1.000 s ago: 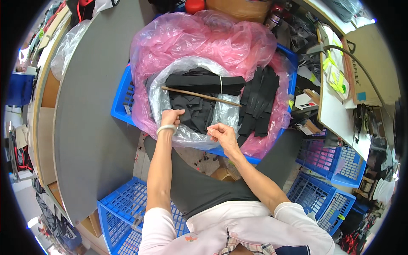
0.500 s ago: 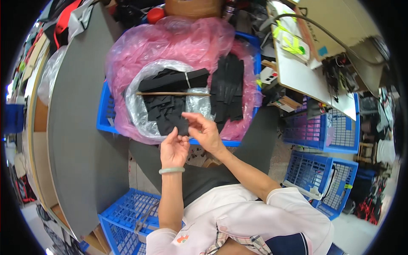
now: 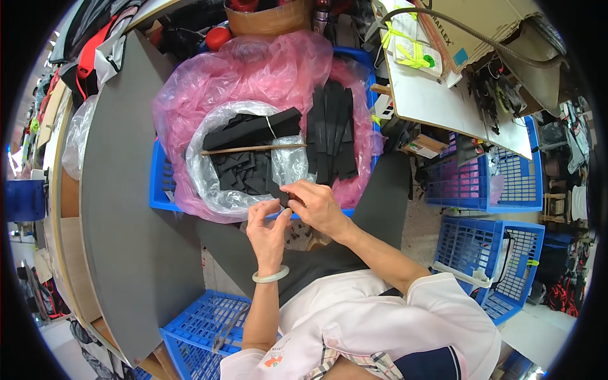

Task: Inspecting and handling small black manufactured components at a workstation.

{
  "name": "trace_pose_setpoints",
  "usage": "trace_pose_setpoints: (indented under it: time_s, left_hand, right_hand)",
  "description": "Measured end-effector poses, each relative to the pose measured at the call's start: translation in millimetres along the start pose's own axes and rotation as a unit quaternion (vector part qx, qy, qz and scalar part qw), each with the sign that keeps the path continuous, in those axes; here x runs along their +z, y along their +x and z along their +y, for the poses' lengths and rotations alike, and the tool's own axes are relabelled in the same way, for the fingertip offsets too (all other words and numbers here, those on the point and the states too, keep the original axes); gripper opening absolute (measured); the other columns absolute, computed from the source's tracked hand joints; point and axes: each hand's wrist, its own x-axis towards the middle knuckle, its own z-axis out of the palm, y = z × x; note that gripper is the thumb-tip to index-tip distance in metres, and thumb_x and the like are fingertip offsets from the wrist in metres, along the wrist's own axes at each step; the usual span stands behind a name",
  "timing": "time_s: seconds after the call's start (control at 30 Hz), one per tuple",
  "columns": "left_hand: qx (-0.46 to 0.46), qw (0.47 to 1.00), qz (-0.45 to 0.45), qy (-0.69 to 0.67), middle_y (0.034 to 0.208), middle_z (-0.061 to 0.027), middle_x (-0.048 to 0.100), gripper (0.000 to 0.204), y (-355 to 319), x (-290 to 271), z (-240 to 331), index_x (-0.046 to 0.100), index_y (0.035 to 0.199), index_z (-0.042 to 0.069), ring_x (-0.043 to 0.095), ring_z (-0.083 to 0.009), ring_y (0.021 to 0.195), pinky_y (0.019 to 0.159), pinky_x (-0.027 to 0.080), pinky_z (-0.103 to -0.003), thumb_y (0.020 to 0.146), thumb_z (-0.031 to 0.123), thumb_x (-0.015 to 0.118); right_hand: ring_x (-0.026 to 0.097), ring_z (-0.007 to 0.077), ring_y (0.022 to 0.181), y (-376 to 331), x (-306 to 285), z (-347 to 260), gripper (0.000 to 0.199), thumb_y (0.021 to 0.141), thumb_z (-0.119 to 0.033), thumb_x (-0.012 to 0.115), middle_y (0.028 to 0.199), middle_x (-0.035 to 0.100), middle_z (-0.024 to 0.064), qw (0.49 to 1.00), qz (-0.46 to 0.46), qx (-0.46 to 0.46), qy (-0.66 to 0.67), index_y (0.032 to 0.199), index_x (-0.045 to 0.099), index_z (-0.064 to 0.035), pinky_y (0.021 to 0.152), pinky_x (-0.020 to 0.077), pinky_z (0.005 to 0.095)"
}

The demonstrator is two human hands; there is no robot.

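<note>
My two hands meet above the near edge of a blue crate [image 3: 163, 197]. A small black fabric strip [image 3: 276, 190] is pinched at its near end by my right hand [image 3: 322, 208]. My left hand [image 3: 266, 235], with a pale bangle at the wrist, closes its fingertips and thumb on the same end; the fingers partly cover it. Beyond them, a clear plastic bag [image 3: 196, 174] holds a pile of short black pieces [image 3: 240, 172] and a banded black bundle [image 3: 250, 132]. A thin wooden stick [image 3: 253, 149] lies across it. Longer black strips [image 3: 330, 130] lie to the right.
Pink plastic sheeting [image 3: 253, 69] lines the crate. A grey panel [image 3: 136, 209] stands at the left. More blue crates [image 3: 472, 247] are at the right and one [image 3: 206, 316] at the lower left. A white-topped table [image 3: 443, 114] juts in at the upper right.
The black piece, broad and flat between my hands before, now shows as a narrow strip. My hands have drawn closer together and slightly nearer me, and the view has shifted.
</note>
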Motion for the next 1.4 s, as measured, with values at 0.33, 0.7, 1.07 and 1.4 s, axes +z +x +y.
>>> trace_pose_setpoints:
  time_s: [0.33, 0.7, 1.07, 1.4]
  left_hand:
    - [0.131, 0.942, 0.135, 0.278, 0.074, -0.0123, 0.049, 0.004, 1.0, 25.9, -7.1, 0.059, 0.074, -0.001, 0.051, -0.0266, 0.062, 0.056, 0.042, -0.036, 0.071, -0.001, 0.059]
    - [0.102, 0.895, 0.056, 0.430, 0.074, -0.0195, 0.062, 0.011, -5.8, 23.4, -10.7, 0.062, 0.082, -0.001, 0.060, -0.0365, 0.066, 0.059, 0.046, -0.044, 0.080, 0.008, 0.055]
    - [-0.106, 0.985, -0.088, 0.108, 0.061, -0.0066, 0.062, 0.013, 6.7, 2.4, -9.6, 0.062, 0.081, -0.006, 0.060, -0.0089, 0.055, 0.047, 0.048, -0.024, 0.084, 0.005, 0.056]
    - [-0.045, 0.972, 0.189, -0.131, 0.078, -0.0032, 0.063, 0.012, 4.9, 31.1, -14.4, 0.062, 0.091, -0.004, 0.055, -0.0057, 0.063, 0.053, 0.043, -0.019, 0.088, 0.006, 0.056]
  right_hand:
    - [0.060, 0.0343, 0.067, -20.5, 9.9, 9.2, 0.006, 0.072, -0.006, 0.060, 0.077, 0.061, 0.0147, 0.992, -0.049, 0.092, -0.065, 0.074, 0.061, 0.0001, 0.060, 0.0486, 0.0417]
    - [0.057, 0.0184, 0.067, -38.9, 23.1, 36.6, 0.009, 0.077, -0.002, 0.063, 0.075, 0.060, 0.0076, 0.978, -0.026, 0.202, 0.053, 0.085, 0.063, 0.0012, 0.060, 0.0442, 0.0288]
    - [0.028, 0.0057, 0.034, -28.9, 20.3, 22.9, 0.016, 0.077, -0.014, 0.061, 0.054, 0.045, -0.0022, 0.633, -0.015, 0.591, 0.500, 0.066, 0.054, -0.0059, 0.033, 0.0149, 0.0231]
    - [0.061, 0.0149, 0.065, -8.8, 11.6, 11.4, 0.010, 0.086, -0.005, 0.057, 0.078, 0.060, 0.0090, 0.988, -0.051, 0.122, 0.084, 0.093, 0.063, 0.0000, 0.057, 0.0475, 0.0282]
